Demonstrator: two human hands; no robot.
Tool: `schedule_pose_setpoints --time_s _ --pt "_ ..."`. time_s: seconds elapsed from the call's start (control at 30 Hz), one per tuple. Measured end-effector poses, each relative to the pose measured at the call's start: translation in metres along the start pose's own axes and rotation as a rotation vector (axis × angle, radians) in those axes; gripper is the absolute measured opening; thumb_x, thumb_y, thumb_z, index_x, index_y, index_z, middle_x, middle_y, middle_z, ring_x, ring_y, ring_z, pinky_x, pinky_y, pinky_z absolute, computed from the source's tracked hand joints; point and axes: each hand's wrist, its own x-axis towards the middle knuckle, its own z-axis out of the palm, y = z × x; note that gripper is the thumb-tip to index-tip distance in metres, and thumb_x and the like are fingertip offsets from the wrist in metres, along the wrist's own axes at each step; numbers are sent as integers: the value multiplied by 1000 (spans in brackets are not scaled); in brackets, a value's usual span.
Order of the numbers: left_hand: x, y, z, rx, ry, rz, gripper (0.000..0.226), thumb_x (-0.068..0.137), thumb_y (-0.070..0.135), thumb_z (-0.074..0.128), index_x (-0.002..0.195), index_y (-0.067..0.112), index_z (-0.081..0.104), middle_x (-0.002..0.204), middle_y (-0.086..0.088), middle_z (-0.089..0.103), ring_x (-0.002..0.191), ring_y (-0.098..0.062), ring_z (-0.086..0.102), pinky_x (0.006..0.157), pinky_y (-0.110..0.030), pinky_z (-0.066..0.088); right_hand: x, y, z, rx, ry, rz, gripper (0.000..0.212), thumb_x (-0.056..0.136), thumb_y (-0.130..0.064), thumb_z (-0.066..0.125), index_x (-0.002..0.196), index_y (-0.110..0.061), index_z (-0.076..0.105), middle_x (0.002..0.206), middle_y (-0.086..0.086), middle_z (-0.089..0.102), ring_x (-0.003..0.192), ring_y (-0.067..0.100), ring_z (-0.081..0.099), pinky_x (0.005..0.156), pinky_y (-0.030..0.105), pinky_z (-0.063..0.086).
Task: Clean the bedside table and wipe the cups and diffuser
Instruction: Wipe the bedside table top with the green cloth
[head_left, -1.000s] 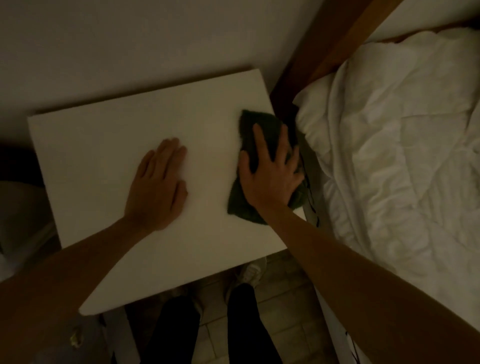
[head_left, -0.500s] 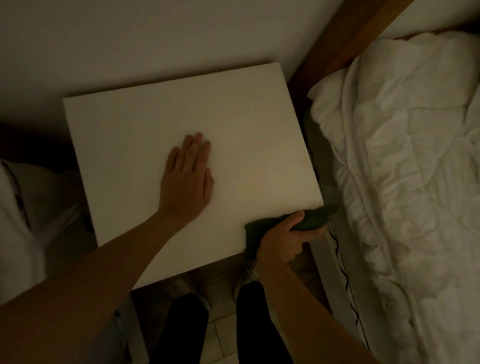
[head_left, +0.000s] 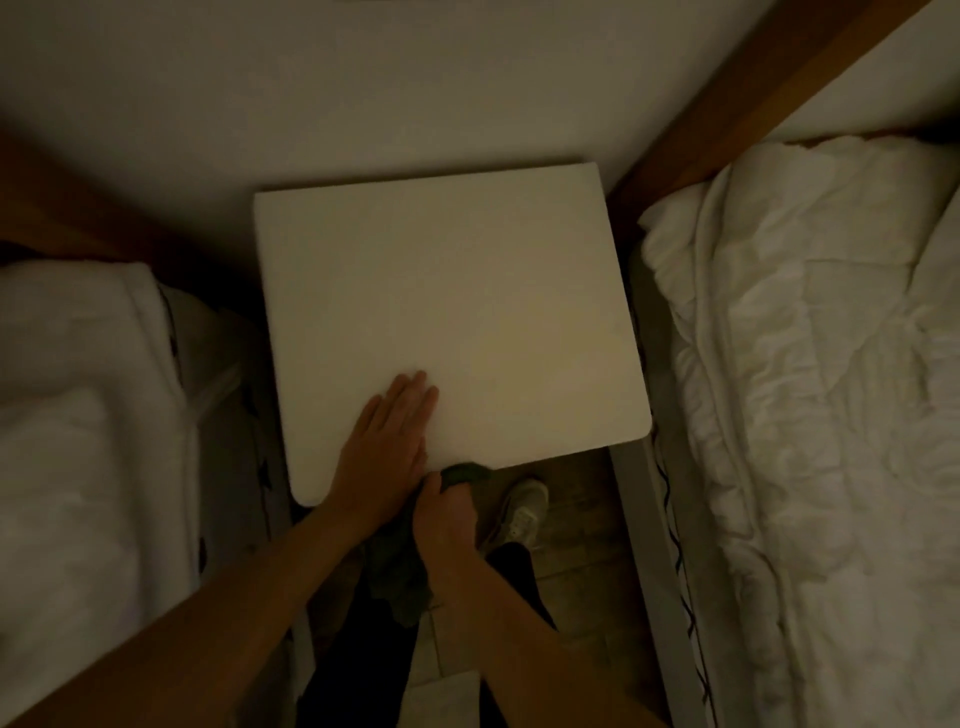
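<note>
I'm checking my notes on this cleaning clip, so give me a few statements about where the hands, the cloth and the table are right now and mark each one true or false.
1. The left hand lies flat on the bedside table, fingers straight. True.
2. The right hand presses the cloth flat in the middle of the tabletop. False: it grips the dark cloth at the table's near edge, and most of the cloth hangs below it.
3. Cups and a diffuser stand on the table. False: none are in view.
4. White bedding lies to the right of the table. True.
5. A shoe shows on the floor below the table's near edge. True.
</note>
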Motion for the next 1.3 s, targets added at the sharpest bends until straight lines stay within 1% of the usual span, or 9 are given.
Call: schedule_pose_setpoints --time_s 0.07,0.2,0.4,0.53,0.67,0.83,1.0,1.17,1.3 --pt "-20 3 -11 -100 -89 -38 58 101 13 44 155 9 24 165 -11 9 153 -27 9 121 -48 21 -9 4 -15 -67 -112 -50 20 105 -29 42 106 -12 54 95 -4 55 98 19 55 91 31 47" --pt "-57 27 -35 -428 -152 -346 51 104 29 42 152 15 31 161 -9 24 146 -26 25 119 -44 26 -25 -6 -59 -3 -234 -156 13 102 -26 51 112 -29 58 103 -3 65 91 11 63 76 16 47" --pt "-57 80 -101 -1411 -201 -896 39 99 33 56 128 8 61 135 -14 59 123 -29 58 108 -43 45 -61 -69 -122 426 -402 40 35 97 -19 55 126 0 64 113 16 70 107 32 64 104 46 48" --pt "-55 109 -142 -1844 -195 -787 16 91 28 65 93 22 80 111 -7 74 92 -14 73 77 -27 58 -102 -108 -156 541 -454 -48 35 96 -25 58 124 -5 63 118 16 68 112 30 64 98 40 52" --pt "-51 125 -191 -1616 -238 -521 28 90 9 68 117 17 67 126 -8 66 108 -18 66 91 -24 53 -128 -137 -190 524 -502 -161 44 101 -15 44 142 -1 48 131 22 59 120 35 58 105 46 48" --pt "-48 147 -240 -1316 -248 -423 57 77 21 83 128 26 58 121 5 66 112 -16 61 80 -26 48 -146 -160 -226 658 -558 -197 48 92 -18 45 136 -4 56 134 23 59 124 39 56 110 53 43" --pt "-59 148 -270 -1523 -152 -483 68 66 42 86 127 23 60 126 0 64 119 -21 58 103 -48 47 -160 -180 -250 712 -743 -218 56 79 -25 47 131 -5 58 120 19 66 105 37 67 83 49 58" --pt "-62 146 -293 -1510 7 -479 62 69 36 85 123 14 63 122 -7 69 116 -25 63 103 -43 49 -171 -206 -247 522 -798 -276 64 75 -32 72 131 -3 60 134 26 60 118 40 61 95 52 53" --pt "-59 147 -306 -1534 129 -462 43 86 26 74 124 9 63 121 -10 69 115 -25 65 103 -42 51 -164 -210 -243 239 -842 -367 68 77 -5 73 141 -12 50 135 26 58 120 40 61 92 49 56"
